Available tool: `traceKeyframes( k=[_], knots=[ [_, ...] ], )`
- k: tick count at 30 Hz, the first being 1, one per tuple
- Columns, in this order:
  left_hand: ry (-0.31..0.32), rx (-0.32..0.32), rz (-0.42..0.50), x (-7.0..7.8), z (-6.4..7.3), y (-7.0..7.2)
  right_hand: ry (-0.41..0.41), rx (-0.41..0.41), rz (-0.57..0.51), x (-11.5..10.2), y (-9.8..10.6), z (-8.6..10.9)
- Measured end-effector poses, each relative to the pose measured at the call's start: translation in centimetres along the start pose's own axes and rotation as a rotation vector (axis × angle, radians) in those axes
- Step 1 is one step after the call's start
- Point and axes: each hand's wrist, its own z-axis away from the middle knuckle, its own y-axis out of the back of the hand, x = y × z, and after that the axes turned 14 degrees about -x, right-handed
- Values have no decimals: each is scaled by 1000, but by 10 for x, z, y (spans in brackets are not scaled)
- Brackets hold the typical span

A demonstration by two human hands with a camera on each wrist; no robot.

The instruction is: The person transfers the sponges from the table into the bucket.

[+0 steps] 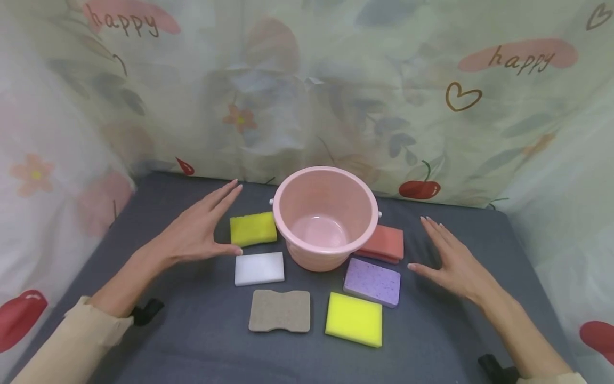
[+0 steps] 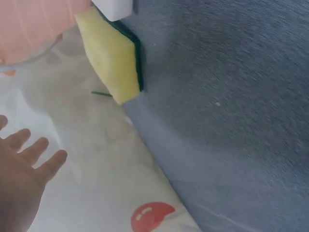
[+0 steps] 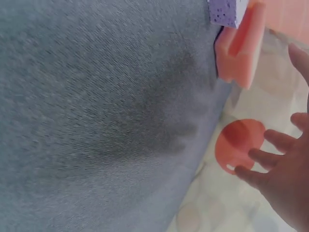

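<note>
A pink bucket [image 1: 320, 261] stands upright at the back middle of the table, with only its bare bottom showing inside. My left hand [image 1: 196, 229] hovers left of it with fingers straight and thumb apart, holding nothing. Nearest that hand lie a yellow sponge [image 1: 253, 229], green-backed in the left wrist view, and a white sponge [image 1: 259, 269]. On the other side my right hand [image 1: 453, 261] is held up, fingers spread, also holding nothing. Closest to it are a coral sponge [image 1: 386, 242], partly hidden behind the bucket, and a speckled purple sponge [image 1: 372, 281].
Toward the front lie a grey-brown sponge [image 1: 280, 311] with notched sides and a bright yellow sponge [image 1: 354, 320]. A dark grey cloth [image 1: 201, 341] covers the table. Printed curtains [image 1: 297, 106] hang at the back and along both sides.
</note>
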Motion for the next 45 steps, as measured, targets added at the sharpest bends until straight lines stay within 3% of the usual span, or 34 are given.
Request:
traceKeyframes(
  k=[11,25,34,45],
  knots=[
    [-72,17,120,18,-15,4,-4,-44,-120,-3,1,-21],
    [-132,-74,326,35,-38,5,45,-50,-163,-5,-6,-44],
    [-230,-83,380,40,-50,4,70,-74,-189,-9,-14,-55],
    [-237,-73,436,45,-60,1,150,-58,-214,-7,-26,-64]
  ],
)
